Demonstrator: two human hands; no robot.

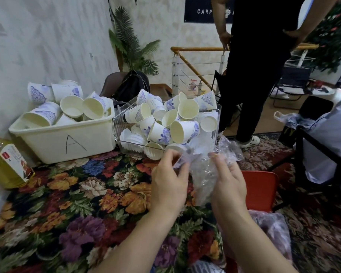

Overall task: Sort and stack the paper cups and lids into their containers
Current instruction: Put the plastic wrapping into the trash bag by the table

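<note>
Both my hands hold a crumpled clear plastic bag point(203, 174) above the flowered tablecloth, just in front of a clear plastic bin point(118, 127). My left hand point(168, 182) pinches the bag's left edge. The bag's right side is gripped by my right hand point(227, 184). The clear bin is heaped with white paper cups with blue patterns point(159, 133) and a few white lids point(130, 138) at its left front. Left of it, a cream tub marked "A" point(73, 142) holds more loose cups point(71, 106).
A bottle of yellow liquid point(6, 164) stands at the table's left edge by the wall. A red chair point(260, 190) sits right of the table. A person in black point(258, 75) stands behind the bins near a stair railing point(197, 49). Another plastic bag point(272, 229) lies at lower right.
</note>
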